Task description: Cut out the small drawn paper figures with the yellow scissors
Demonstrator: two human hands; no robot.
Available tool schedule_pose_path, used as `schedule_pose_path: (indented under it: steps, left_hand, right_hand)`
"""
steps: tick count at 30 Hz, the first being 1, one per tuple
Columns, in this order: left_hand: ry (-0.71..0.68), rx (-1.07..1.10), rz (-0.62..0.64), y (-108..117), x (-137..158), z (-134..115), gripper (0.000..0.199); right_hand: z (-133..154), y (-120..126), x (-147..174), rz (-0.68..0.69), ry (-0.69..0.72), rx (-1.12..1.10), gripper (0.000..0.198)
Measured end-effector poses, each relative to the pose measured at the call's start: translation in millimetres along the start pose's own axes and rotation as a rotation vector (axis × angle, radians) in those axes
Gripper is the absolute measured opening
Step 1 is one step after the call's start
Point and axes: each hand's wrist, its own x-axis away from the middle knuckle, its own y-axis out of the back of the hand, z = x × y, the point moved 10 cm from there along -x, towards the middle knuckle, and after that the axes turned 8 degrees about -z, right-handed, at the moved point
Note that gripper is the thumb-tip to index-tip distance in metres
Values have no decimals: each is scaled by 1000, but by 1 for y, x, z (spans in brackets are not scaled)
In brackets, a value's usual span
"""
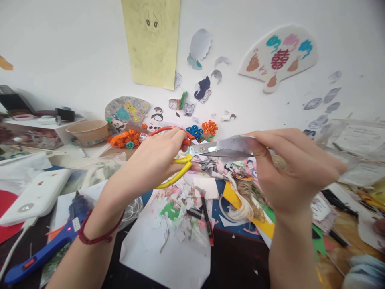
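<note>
My left hand is closed round the handles of a pair of scissors, one loop red and the other yellow. The metal blades point right and stand apart. Between them lies a small piece of white paper, pinched at its right end by the thumb and fingers of my right hand. Both hands are raised over the table. Below them a white sheet carries a heap of paper scraps. A black and red pen lies at the heap's right side.
A blue hot glue gun with a lit red switch lies at left, near a white power bank. Twine and yellow paper lie right of the scraps. Behind stand a tan bowl and orange flowers against a wall with paper cut-outs.
</note>
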Motion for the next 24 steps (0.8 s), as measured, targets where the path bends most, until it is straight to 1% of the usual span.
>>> schedule_pose_path:
  steps: [3, 7, 9, 12, 14, 17, 22, 24]
  left_hand:
    - [-9, -22, -21, 2, -2, -2, 32]
    - [-9, -56, -47, 5, -4, -2, 39]
    - [-9, -52, -29, 3, -4, -2, 37]
    - [-28, -35, 3, 0, -4, -4, 31]
    - [-37, -35, 2, 0, -4, -5, 29]
    - [-36, -26, -15, 0, -4, -4, 29]
    - [-36, -31, -7, 0, -4, -4, 28]
    - [-40, -38, -9, 1, -4, -4, 27]
  right_hand:
    - [-1, 1, 0, 0, -17, -3, 26]
    - [-2, 1, 0, 1, -24, 20, 23]
    - [-2, 0, -1, 8, -22, 34, 22]
    - [-1, 3, -2, -38, -6, 10, 18]
    - [-1, 3, -2, -39, -3, 8, 19]
    - [-2, 0, -3, 3, -15, 30, 24]
    - [2, 3, -4, -14, 1, 17, 20]
    - [0, 2, -4, -8, -8, 33, 22]
